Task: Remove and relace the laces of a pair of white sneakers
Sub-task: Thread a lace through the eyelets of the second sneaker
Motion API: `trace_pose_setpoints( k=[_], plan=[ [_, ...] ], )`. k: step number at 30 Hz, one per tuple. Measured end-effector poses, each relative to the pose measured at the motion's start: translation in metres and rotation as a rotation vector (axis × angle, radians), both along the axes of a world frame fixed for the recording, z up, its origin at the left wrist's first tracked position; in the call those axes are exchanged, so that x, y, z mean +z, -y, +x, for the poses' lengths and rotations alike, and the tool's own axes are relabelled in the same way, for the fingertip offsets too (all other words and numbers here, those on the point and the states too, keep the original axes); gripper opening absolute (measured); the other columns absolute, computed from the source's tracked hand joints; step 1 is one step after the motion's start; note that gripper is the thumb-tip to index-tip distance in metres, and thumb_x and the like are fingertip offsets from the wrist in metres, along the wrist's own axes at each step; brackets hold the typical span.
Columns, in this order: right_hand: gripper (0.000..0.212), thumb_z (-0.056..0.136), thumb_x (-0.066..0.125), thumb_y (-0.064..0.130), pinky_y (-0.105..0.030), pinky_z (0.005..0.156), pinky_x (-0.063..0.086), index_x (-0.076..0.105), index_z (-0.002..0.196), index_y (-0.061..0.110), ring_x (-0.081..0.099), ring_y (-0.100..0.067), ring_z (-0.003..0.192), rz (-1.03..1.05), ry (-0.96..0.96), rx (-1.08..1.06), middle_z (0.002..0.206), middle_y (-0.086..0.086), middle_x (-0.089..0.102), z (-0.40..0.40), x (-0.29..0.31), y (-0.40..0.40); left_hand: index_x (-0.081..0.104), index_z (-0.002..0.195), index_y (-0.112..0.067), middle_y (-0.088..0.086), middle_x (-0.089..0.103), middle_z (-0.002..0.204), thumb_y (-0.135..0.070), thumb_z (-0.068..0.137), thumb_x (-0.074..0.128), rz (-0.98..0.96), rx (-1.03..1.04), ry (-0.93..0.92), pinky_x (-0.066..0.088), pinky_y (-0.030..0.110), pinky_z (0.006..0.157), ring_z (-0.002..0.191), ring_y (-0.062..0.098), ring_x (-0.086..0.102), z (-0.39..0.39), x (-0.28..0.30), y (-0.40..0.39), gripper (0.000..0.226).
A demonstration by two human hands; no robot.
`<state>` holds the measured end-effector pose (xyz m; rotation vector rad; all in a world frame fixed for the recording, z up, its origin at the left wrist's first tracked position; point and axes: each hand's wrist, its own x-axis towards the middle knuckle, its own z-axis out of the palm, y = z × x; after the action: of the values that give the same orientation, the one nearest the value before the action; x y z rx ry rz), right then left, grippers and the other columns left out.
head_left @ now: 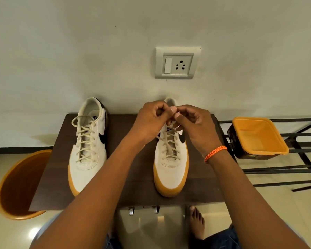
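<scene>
Head view, looking down over both forearms onto a dark wood-grain table set against a pale wall.

Two white sneakers with gum-coloured soles and black swoosh marks stand on the table, toes toward the camera, heels toward the wall, well apart from each other. Left sneaker: fully laced, cream lace crossing up the eyelets, a loose loop lying over the collar. It leans slightly so its side panel shows.

Right sneaker: lace threaded through the lower eyelets; upper part hidden behind the hands.

Left hand: fingers curled, thumb and fingertips pinching the lace just above the right sneaker's collar. Right hand: fingers likewise curled, thumb and forefinger pinched on the same lace. The two hands meet fingertip to fingertip over the tongue area. How the lace runs between the fingers cannot be made out. An orange braided wristband sits on the right wrist.

Surroundings: a white switch-and-socket plate on the wall above the right sneaker. An orange-lined square container with dark outer sides rests on a black metal rack to the right of the table. An orange round bin stands on the tiled floor at left, partly under the table edge. A bare foot shows on the floor below the table's near edge.
</scene>
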<state>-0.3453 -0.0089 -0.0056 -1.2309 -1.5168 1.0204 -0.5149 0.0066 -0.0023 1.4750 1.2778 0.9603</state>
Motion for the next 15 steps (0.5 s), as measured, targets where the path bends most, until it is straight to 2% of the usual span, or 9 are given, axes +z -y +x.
trace_pose_setpoints(
  k=[3, 6, 9, 15],
  plan=[
    [0.012, 0.098, 0.069, 0.009, -0.035, 0.074, 0.064, 0.079, 0.103, 0.011, 0.074, -0.02, 0.074, 0.044, 0.059, -0.099, 0.083, -0.001, 0.078, 0.003, -0.002, -0.001, 0.072, 0.096, -0.011, 0.004, 0.077, 0.079, -0.027, 0.105, 0.065, 0.02, 0.006, -0.037, 0.057, 0.031, 0.078, 0.079, 0.019, 0.075, 0.001, -0.004, -0.002, 0.02],
    [0.009, 0.095, 0.073, 0.009, -0.032, 0.074, 0.063, 0.08, 0.099, 0.012, 0.074, -0.014, 0.074, 0.087, 0.111, -0.161, 0.081, 0.003, 0.077, 0.002, -0.002, -0.002, 0.073, 0.1, -0.015, 0.0, 0.077, 0.08, -0.022, 0.102, 0.069, 0.042, 0.024, -0.079, 0.058, 0.033, 0.079, 0.079, 0.013, 0.075, -0.001, -0.008, -0.004, 0.009],
    [0.009, 0.094, 0.074, 0.009, -0.03, 0.075, 0.063, 0.081, 0.098, 0.014, 0.075, -0.01, 0.075, 0.101, 0.14, -0.197, 0.081, 0.005, 0.077, -0.001, -0.003, -0.002, 0.082, 0.098, -0.021, -0.008, 0.077, 0.08, -0.023, 0.098, 0.074, 0.107, 0.053, -0.173, 0.061, 0.038, 0.081, 0.079, 0.007, 0.073, 0.0, -0.012, -0.006, 0.008],
    [0.009, 0.094, 0.074, 0.009, -0.03, 0.075, 0.064, 0.08, 0.096, 0.015, 0.075, -0.01, 0.074, 0.051, 0.144, -0.225, 0.082, 0.002, 0.078, -0.003, -0.007, -0.004, 0.086, 0.094, -0.024, -0.011, 0.08, 0.086, -0.025, 0.091, 0.083, 0.107, 0.116, -0.171, 0.062, 0.041, 0.09, 0.084, 0.004, 0.074, 0.002, -0.012, -0.007, 0.005]
  ],
)
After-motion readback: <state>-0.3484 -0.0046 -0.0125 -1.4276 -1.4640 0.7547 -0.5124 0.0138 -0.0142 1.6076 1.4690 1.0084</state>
